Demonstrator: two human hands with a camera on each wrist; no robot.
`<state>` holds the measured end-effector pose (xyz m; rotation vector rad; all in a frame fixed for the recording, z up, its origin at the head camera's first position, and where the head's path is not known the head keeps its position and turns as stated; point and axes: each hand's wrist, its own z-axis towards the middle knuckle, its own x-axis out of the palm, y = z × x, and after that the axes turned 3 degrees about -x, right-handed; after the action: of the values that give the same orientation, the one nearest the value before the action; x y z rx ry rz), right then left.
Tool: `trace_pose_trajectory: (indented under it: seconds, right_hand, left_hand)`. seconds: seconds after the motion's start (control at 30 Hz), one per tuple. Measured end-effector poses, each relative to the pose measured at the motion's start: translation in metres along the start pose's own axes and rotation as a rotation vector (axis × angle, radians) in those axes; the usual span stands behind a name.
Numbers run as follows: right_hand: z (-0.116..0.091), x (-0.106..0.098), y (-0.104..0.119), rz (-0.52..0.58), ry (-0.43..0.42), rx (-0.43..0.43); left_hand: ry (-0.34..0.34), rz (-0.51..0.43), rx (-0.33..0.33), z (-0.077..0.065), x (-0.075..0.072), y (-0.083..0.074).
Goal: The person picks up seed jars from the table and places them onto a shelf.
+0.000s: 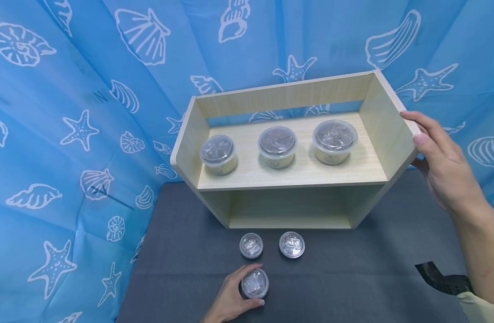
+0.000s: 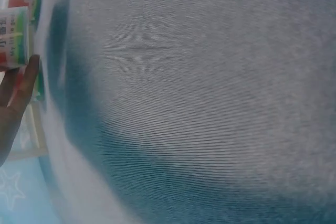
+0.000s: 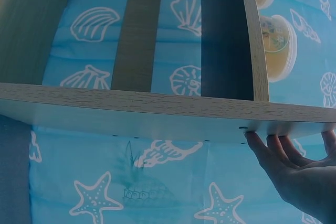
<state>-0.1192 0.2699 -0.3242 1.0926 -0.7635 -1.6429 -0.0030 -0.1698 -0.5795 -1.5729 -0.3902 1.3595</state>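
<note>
My left hand (image 1: 232,294) pinches a small round tub (image 1: 255,283) with a clear lid between thumb and fingers, low on the dark table. The left wrist view catches part of that hand (image 2: 16,103) at its left edge, beside a tub (image 2: 13,38) with a red and green label. My right hand (image 1: 448,152) holds the right side panel of a pale wooden two-level shelf (image 1: 291,177). In the right wrist view, that hand's (image 3: 304,169) fingertips press against the panel's outer face (image 3: 157,121).
On the shelf's upper board stand three larger lidded tubs, left (image 1: 218,154), middle (image 1: 277,147) and right (image 1: 335,141). Two small tubs (image 1: 251,246) (image 1: 292,245) sit before the shelf. A blue seashell curtain (image 1: 110,89) hangs behind and at left. A black strap (image 1: 444,280) lies near my right forearm.
</note>
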Motion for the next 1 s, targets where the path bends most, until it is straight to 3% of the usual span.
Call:
trace_pose_trajectory:
  seconds: [0.27, 0.43, 0.6, 0.7, 0.87, 1.0]
  right_hand:
    - [0.001, 0.001, -0.001, 0.006, -0.01, 0.005]
    - [0.001, 0.002, 0.0, -0.003, -0.022, 0.012]
    - [0.001, 0.002, 0.001, -0.021, -0.029, 0.014]
    - [0.0, 0.002, 0.0, -0.019, -0.03, 0.022]
    - [0.0, 0.003, 0.0, -0.008, -0.037, 0.023]
    - [0.0, 0.004, -0.001, -0.007, -0.039, 0.017]
  left_hand:
    - [-0.026, -0.063, -0.048, 0.005, -0.007, -0.012]
    - [-0.055, -0.1, -0.002, 0.011, -0.013, -0.019]
    - [-0.111, -0.079, 0.066, 0.019, -0.019, -0.022]
    - [-0.137, -0.112, 0.064, 0.022, -0.022, -0.022]
    - [-0.176, -0.244, 0.035, 0.028, -0.029, -0.024]
    - [-0.215, -0.259, 0.042, 0.034, -0.036, -0.023]
